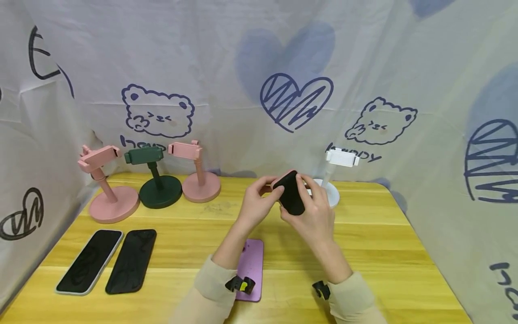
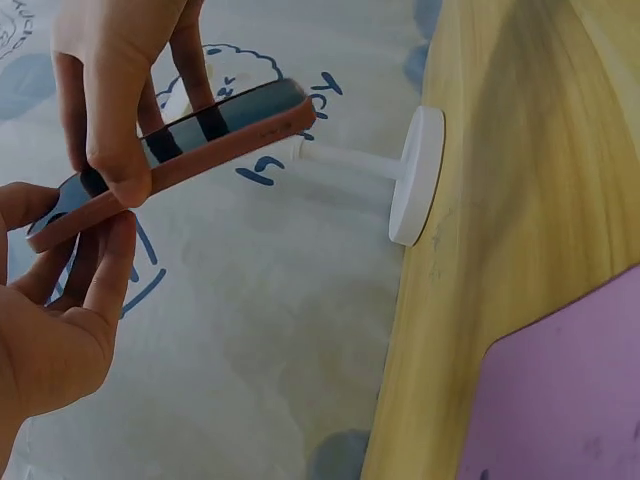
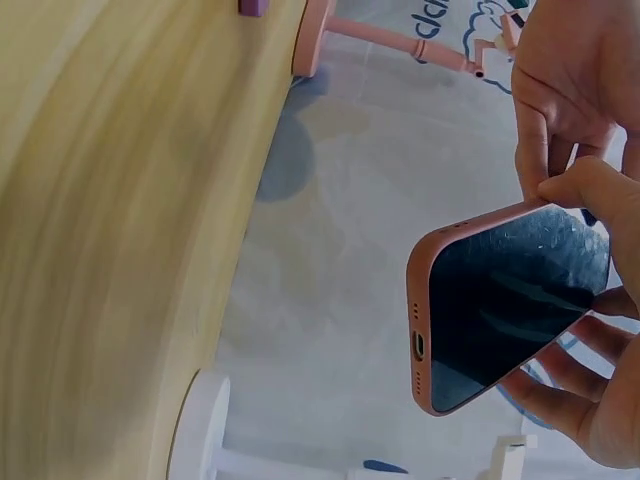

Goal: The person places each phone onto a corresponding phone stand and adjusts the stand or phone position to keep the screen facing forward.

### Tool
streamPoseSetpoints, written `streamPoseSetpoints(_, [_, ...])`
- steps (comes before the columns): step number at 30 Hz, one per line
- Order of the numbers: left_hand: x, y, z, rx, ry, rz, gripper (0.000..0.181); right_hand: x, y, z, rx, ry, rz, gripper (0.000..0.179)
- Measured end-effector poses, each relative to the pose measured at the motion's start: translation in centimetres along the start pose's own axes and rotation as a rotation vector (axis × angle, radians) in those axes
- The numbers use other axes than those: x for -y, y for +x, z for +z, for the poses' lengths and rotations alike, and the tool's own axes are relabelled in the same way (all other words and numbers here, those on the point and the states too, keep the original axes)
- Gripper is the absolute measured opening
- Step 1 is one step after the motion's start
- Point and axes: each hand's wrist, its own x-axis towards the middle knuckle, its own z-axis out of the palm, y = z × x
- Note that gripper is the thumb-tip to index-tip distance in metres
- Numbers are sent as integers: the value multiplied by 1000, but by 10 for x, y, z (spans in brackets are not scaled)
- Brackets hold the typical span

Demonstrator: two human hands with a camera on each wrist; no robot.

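Observation:
Both hands hold a smartphone in a pink case above the table, its dark screen facing me and tilted. My left hand pinches one end and side between thumb and fingers. My right hand grips the opposite side with curled fingers. In the left wrist view the phone is seen along its edge between both hands. A purple phone lies on the table under my left forearm, partly covered by it. Behind my right hand is a white phone stand, its base partly hidden.
At the back left stand a pink phone stand, a dark green one and another pink one. Two phones lie front left, one white-edged, one black. A printed cloth hangs behind the wooden table.

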Motion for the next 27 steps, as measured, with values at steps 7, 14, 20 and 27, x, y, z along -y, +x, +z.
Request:
streamPoseSetpoints(7, [0,-3,1,-34,-38,31,28,1,-1,2,-19,23,-4,80])
streamPoseSetpoints(14, [-2,-7,-1,-40,-57,27,28,-3,-1,-3,39,46,-59,92])
streamPoseSetpoints(20, [-7,-8,-14,-51,62,70,26,-8,4,-13,141,212,2,84])
streamPoseSetpoints(27, [-12,-4,-31,44,116,112,24,-12,7,-19,301,459,240,50])
